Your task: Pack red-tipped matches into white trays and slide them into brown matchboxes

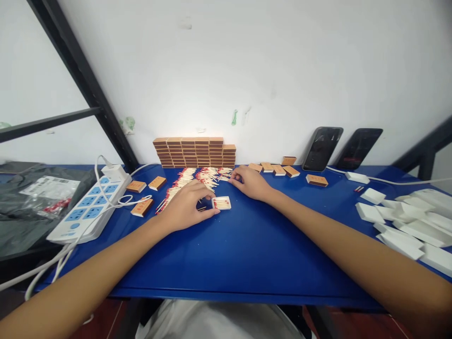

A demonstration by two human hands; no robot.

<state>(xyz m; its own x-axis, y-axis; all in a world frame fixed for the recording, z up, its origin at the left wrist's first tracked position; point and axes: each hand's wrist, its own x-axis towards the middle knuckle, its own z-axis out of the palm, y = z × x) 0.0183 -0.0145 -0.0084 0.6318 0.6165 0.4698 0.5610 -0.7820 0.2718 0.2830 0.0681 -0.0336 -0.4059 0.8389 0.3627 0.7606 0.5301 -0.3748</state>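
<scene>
A small white matchbox tray (228, 205) with red-tipped matches in it lies on the blue table. The thumb and fingers of my left hand (189, 205) grip the tray's left end. A few dark-tipped sticks show beneath that palm. Behind the tray, my right hand (251, 182) is closed in a pinch at the right end of the loose matches (208, 176), with pale matchsticks at its fingertips. How many it holds is too small to tell. Another long heap of matches (181, 181) reaches toward my left wrist, partly hidden by that hand.
A wall of stacked matchboxes (192, 153) stands behind the heaps. Loose matchboxes (278, 169) lie on both sides. A power strip (90, 207) with white cables is at left. Two phones (323, 148) lean on the wall at right, near a pile of white trays (406, 219).
</scene>
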